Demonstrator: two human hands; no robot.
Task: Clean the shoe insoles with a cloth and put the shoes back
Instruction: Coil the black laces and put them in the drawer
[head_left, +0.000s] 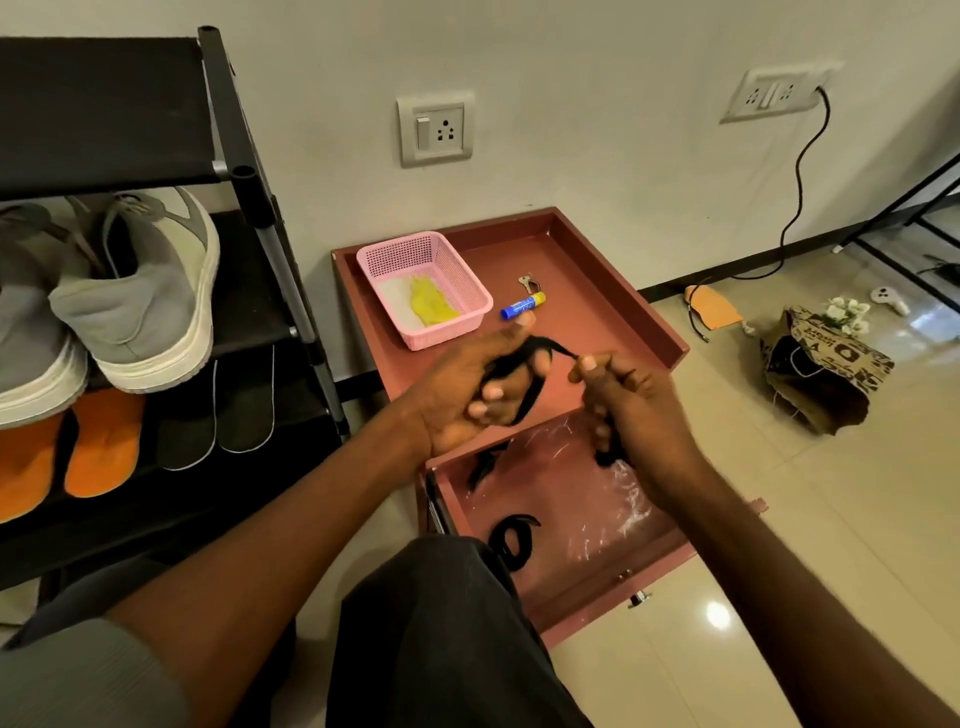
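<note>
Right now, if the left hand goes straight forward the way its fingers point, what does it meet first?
Probably the blue glue stick on the cabinet top, just beyond the left hand; depth is unclear, so it may pass above it.

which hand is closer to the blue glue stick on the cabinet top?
Left. The left hand sits just below the glue stick, its thumb tip almost reaching it. The right hand is farther off, below and to the stick's right. Both grip a black lace.

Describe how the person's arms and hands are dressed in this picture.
Both forearms are bare, and no watch, ring or glove shows on the left hand or right hand. A grey ribbed sleeve appears at the lower left.
</note>
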